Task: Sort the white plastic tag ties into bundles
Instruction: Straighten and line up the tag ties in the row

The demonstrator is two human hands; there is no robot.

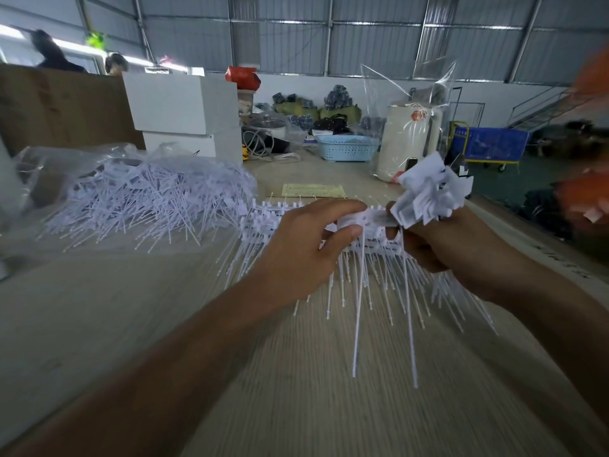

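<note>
Many light, springy tag ties (333, 258); my right grip (438, 239) clutches their flat heads, left grip (309, 245) pinching one.

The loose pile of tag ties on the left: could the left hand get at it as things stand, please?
Probably yes: open tabletop lies between the left hand and the loose pile, but that hand is pinching a tie now.

I'm in what looks like a warehouse workshop: corrugated metal roof (362, 31) across the top of the frame, blue cart (491, 145) at right, 2 stacked white boxes (184, 117) upper left.
</note>
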